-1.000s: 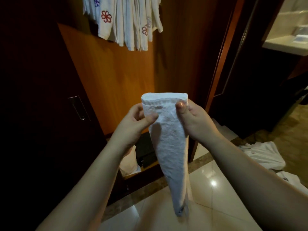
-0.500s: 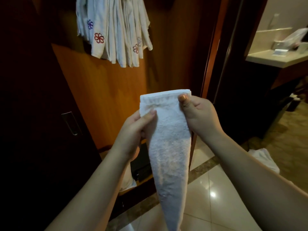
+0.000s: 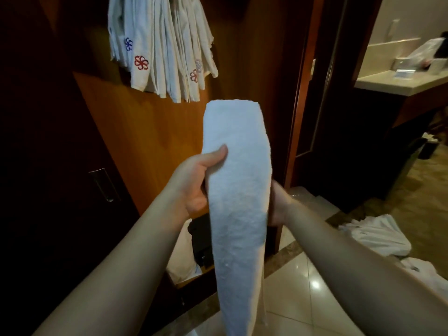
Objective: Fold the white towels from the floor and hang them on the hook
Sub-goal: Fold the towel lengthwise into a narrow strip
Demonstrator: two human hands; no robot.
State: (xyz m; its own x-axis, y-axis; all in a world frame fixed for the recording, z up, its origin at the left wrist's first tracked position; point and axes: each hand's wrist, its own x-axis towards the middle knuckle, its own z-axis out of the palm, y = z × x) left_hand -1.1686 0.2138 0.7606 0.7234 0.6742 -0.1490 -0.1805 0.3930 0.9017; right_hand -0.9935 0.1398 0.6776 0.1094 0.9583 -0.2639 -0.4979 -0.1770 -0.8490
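Centrally, left hand (image 3: 194,187) gripping folded towel (image 3: 238,190), right hand (image 3: 278,204) behind

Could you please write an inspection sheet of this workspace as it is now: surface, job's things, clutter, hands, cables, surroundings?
Surface: glossy tiled floor with a darker stone border strip.
Job's things: folded white towel held upright; hung towels with flower embroidery above it on the wooden panel; the hook itself is hidden; loose towels on the floor at right.
Clutter: a white bag and a dark object low in the cabinet opening.
Hands: left hand grips the towel's left edge, thumb in front; right hand holds the right edge, mostly hidden.
Cables: nothing seen.
Surroundings: dark cabinet door with a handle; counter through the doorway.
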